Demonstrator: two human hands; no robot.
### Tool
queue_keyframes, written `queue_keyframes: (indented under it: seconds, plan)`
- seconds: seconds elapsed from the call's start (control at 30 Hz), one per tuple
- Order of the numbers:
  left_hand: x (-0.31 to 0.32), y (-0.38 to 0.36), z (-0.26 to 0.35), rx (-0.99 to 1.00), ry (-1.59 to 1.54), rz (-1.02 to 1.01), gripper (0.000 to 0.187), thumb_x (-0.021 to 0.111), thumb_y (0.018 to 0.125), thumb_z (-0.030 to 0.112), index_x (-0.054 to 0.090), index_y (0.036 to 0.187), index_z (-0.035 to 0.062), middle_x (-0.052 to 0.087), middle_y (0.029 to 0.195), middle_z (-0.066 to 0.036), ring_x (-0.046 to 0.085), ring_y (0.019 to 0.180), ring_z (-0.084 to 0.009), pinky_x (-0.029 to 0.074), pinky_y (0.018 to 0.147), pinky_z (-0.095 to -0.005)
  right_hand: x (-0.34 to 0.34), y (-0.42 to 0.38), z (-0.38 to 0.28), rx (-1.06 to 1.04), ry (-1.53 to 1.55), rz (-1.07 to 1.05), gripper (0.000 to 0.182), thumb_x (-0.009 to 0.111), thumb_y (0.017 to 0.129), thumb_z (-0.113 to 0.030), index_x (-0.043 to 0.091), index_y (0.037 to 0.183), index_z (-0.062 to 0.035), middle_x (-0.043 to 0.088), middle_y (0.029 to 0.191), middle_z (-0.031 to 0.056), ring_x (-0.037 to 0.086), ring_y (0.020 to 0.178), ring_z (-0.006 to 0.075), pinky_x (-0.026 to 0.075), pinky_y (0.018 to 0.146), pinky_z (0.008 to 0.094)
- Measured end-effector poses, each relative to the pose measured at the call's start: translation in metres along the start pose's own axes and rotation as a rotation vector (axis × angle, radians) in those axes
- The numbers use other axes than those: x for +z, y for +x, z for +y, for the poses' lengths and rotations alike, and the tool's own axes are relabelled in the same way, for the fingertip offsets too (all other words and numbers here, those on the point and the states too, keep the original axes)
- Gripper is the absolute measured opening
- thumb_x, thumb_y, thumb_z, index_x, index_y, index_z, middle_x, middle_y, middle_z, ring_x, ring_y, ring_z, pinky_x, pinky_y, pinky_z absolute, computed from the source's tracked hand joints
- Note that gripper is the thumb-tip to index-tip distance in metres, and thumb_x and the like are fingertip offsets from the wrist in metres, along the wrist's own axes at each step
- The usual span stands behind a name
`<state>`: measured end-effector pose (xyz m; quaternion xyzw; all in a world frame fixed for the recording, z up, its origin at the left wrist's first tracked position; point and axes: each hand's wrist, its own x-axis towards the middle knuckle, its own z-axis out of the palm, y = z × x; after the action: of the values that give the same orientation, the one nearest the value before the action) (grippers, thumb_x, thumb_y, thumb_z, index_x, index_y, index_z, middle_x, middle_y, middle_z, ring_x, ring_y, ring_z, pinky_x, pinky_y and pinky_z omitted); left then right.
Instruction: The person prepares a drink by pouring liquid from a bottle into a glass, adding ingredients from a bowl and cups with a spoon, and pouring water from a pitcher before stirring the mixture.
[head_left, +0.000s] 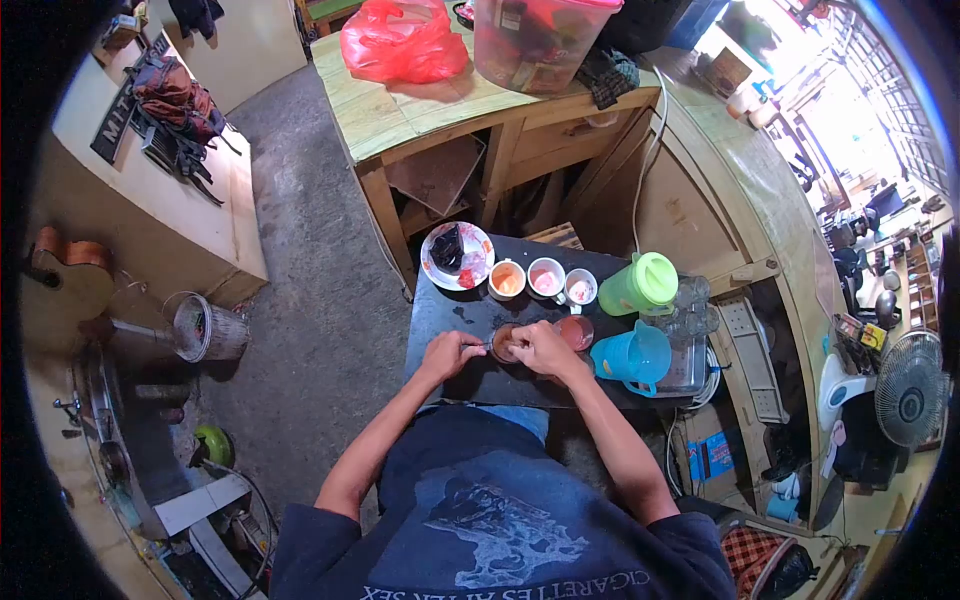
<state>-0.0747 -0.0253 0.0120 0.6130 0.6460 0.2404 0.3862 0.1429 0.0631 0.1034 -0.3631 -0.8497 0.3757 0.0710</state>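
My left hand (455, 354) is closed at the left side of a small brown cup (503, 346) on the dark table, fingers pinched on something too small to make out. Over the cup's right side is my right hand (540, 349), its fingers closed and partly hiding the cup; what they grip is hidden. A glass with reddish contents (575, 332) stands just right of that hand. Behind are three white cups, one with orange contents (507, 280), one with pink (546, 278) and one at the right (580, 287). A plate (430, 270) holds a black plastic bag (447, 250).
A green lidded pitcher (640, 285), a blue pitcher (630, 357) and several clear glasses (690, 308) crowd the table's right side. On the wooden counter behind lie a red plastic bag (402, 42) and a clear tub (540, 45). A fan (912, 388) stands far right.
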Motion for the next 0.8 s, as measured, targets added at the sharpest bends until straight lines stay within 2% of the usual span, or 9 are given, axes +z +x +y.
queue_keyframes:
  seconds: [0.07,0.17,0.27,0.37,0.47,0.57,0.67,0.77,0.8]
  plan:
    - [-0.001,0.000,0.001,0.015,-0.015,-0.001,0.034,0.071,0.084,0.040,0.076,0.098,0.0094,0.072,0.093,-0.017,0.068,0.089,-0.0356,0.052,0.078,-0.0433,0.002,0.002,-0.001,0.000,0.071,0.125,0.015,0.063,0.076,-0.013,0.061,0.071,0.0003,0.062,0.072,0.0230,0.062,0.069,0.0419,0.048,0.064,0.0519]
    - [0.000,0.001,-0.003,0.016,-0.024,0.002,0.034,0.071,0.084,0.039,0.075,0.098,0.0090,0.072,0.092,-0.017,0.068,0.089,-0.0356,0.052,0.077,-0.0431,0.005,0.000,0.014,-0.102,-0.142,0.188,0.017,0.065,0.075,-0.015,0.061,0.072,0.0013,0.061,0.070,0.0238,0.062,0.066,0.0423,0.046,0.061,0.0503]
    - [0.000,0.000,-0.001,0.001,-0.028,0.006,0.033,0.072,0.083,0.039,0.075,0.098,0.0087,0.072,0.091,-0.017,0.069,0.088,-0.0356,0.052,0.076,-0.0429,0.001,-0.005,0.016,-0.055,-0.156,0.080,0.019,0.066,0.076,-0.016,0.060,0.071,0.0014,0.060,0.069,0.0236,0.061,0.065,0.0418,0.045,0.059,0.0503]
    - [0.001,0.000,-0.002,-0.015,-0.033,-0.001,0.033,0.072,0.083,0.038,0.075,0.098,0.0085,0.071,0.089,-0.018,0.069,0.086,-0.0354,0.052,0.075,-0.0426,0.004,0.000,0.017,0.036,-0.032,-0.053,0.017,0.065,0.076,-0.015,0.061,0.070,0.0000,0.062,0.068,0.0222,0.063,0.066,0.0406,0.047,0.060,0.0511]
    - [0.001,0.001,-0.002,-0.023,-0.022,-0.010,0.033,0.072,0.083,0.039,0.076,0.098,0.0089,0.071,0.087,-0.018,0.069,0.084,-0.0352,0.052,0.074,-0.0424,0.000,0.000,0.007,0.023,0.155,0.135,0.018,0.066,0.076,-0.016,0.061,0.069,-0.0001,0.061,0.068,0.0224,0.062,0.064,0.0398,0.046,0.059,0.0501]
    - [0.001,0.002,-0.004,-0.007,-0.027,-0.001,0.034,0.072,0.083,0.039,0.076,0.098,0.0096,0.071,0.087,-0.018,0.069,0.084,-0.0350,0.053,0.074,-0.0426,-0.003,-0.004,0.009,-0.081,-0.141,0.219,0.020,0.067,0.077,-0.017,0.060,0.069,0.0001,0.060,0.067,0.0224,0.061,0.062,0.0394,0.045,0.057,0.0479]
    - [0.000,0.001,-0.002,-0.029,-0.024,-0.005,0.034,0.072,0.083,0.039,0.076,0.099,0.0102,0.071,0.088,-0.018,0.069,0.084,-0.0350,0.053,0.075,-0.0429,-0.001,-0.009,0.009,-0.095,-0.157,0.109,0.021,0.067,0.078,-0.018,0.059,0.069,0.0000,0.060,0.067,0.0224,0.061,0.064,0.0396,0.046,0.058,0.0483]
    - [0.000,0.001,-0.002,-0.021,-0.024,-0.013,0.034,0.072,0.083,0.039,0.076,0.099,0.0103,0.072,0.089,-0.017,0.069,0.085,-0.0352,0.053,0.075,-0.0433,-0.001,-0.003,0.003,0.062,0.008,-0.020,0.018,0.066,0.077,-0.016,0.060,0.069,-0.0006,0.060,0.068,0.0225,0.063,0.067,0.0399,0.047,0.060,0.0503]
    - [-0.001,0.001,-0.002,-0.009,-0.025,-0.013,0.034,0.072,0.083,0.039,0.076,0.100,0.0102,0.072,0.089,-0.017,0.069,0.085,-0.0353,0.053,0.076,-0.0435,0.001,-0.002,0.007,0.028,-0.005,0.057,0.018,0.067,0.076,-0.016,0.060,0.070,-0.0005,0.060,0.068,0.0226,0.062,0.067,0.0399,0.047,0.060,0.0501]
